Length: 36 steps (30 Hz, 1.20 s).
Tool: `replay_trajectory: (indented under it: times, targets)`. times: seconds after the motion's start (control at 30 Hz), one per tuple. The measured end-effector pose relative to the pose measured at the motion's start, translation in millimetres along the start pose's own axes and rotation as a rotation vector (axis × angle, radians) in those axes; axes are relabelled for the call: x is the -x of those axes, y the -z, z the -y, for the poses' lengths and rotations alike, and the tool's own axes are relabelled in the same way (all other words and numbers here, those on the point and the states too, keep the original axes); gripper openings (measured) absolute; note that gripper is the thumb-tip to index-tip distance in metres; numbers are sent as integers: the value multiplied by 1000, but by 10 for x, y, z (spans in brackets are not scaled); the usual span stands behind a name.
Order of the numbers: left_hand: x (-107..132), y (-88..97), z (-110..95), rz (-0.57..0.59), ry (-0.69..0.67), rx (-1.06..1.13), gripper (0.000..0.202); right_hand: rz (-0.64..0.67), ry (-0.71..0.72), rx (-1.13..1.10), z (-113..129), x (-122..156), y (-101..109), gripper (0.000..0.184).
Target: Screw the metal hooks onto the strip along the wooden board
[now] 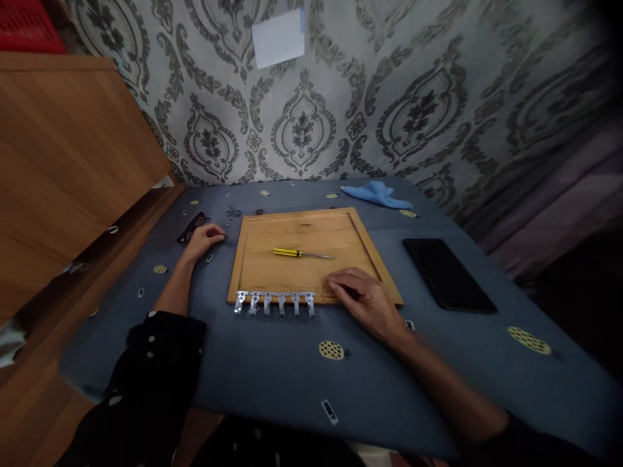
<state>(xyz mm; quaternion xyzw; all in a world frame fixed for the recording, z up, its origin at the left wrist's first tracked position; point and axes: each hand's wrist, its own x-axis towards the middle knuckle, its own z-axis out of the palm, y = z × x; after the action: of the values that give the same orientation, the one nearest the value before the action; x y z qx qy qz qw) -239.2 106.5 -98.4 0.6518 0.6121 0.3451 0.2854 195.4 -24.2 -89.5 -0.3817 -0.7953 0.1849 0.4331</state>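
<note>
A wooden tray (253,259) lies on the blue tablecloth. On it rests a screwdriver (302,253) with a yellow and black handle, pointing right. A row of several small metal brackets (275,302) lines the tray's near edge. My right hand (363,298) lies on the tray's near right corner, fingers curled and pressed down near the end of the row; what is under them is hidden. My left hand (204,240) rests on the cloth left of the tray, fingers bent, touching a small metal piece beside dark glasses (191,227).
A black phone (448,272) lies right of the tray. A blue cloth (377,193) sits at the back near the patterned wall. Small metal parts (233,211) are scattered behind the tray. A wooden cabinet (68,162) stands to the left.
</note>
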Motion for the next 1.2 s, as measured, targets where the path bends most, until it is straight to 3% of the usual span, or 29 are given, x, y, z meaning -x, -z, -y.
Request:
replay_trajectory:
  times: [0.37,0.63,0.87,0.97,1.2]
  targets:
    - [30,2,-88,-51,65,67,37,22,16,30,37,-14,22,20]
    - [-11,-166,-317,-27,13,140,35,45,-3,15,33,0,15,21]
    - [60,-442,-845,89,-158,245,21,24,1,-11,37,25,-30,19]
    - [149,-641,-1157,163,-229,315,27,8,-30,-27,61,47,-33,20]
    - [583,-1130,-1771,375,-310,409,32,41,11,-177,220,77,10,46]
